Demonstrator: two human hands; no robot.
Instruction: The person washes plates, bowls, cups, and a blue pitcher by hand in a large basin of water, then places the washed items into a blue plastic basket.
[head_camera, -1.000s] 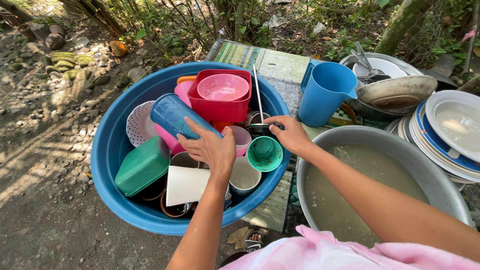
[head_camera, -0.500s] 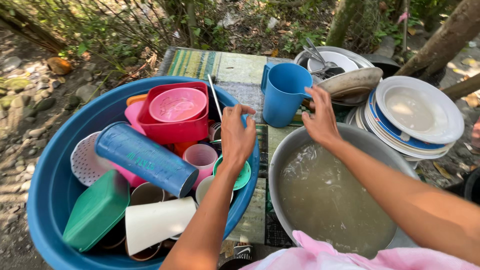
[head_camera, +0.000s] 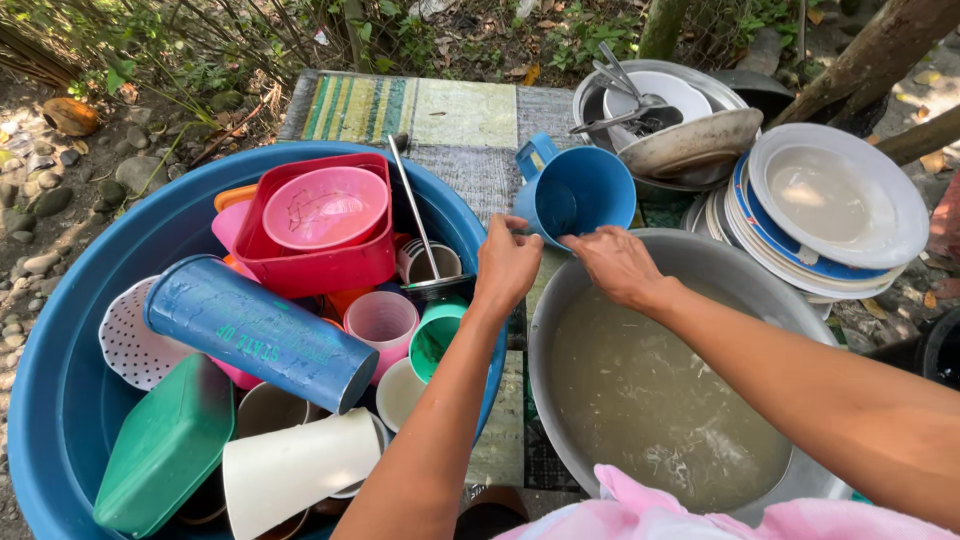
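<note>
Head view, centre of frame. Left hand (head_camera: 508, 262) and right hand (head_camera: 618, 262) meet at the near rim of a blue pitcher (head_camera: 575, 190), which stands upright on a patterned mat (head_camera: 440, 115) just above the hands, handle toward upper left. Left hand: fingers curled loosely, knuckles up, fingertips at or just short of the pitcher's lower rim; firm grip cannot be told. Right hand: fingers extended toward the same rim, touching or nearly so, not closed round anything visible. Below right hand, lower centre-right: large metal basin (head_camera: 700, 262) w/ cloudy water. Left half of frame: blue tub (head_camera: 100, 260) filled w/ plastic cups, a red container holding a pink bowl (head_camera: 325, 207), a blue cylinder (head_camera: 260, 330), a green lid (head_camera: 165, 450). Upper right: stacked plates (head_camera: 840, 205) beside a metal bowl w/ utensils (head_camera: 690, 140).
</note>
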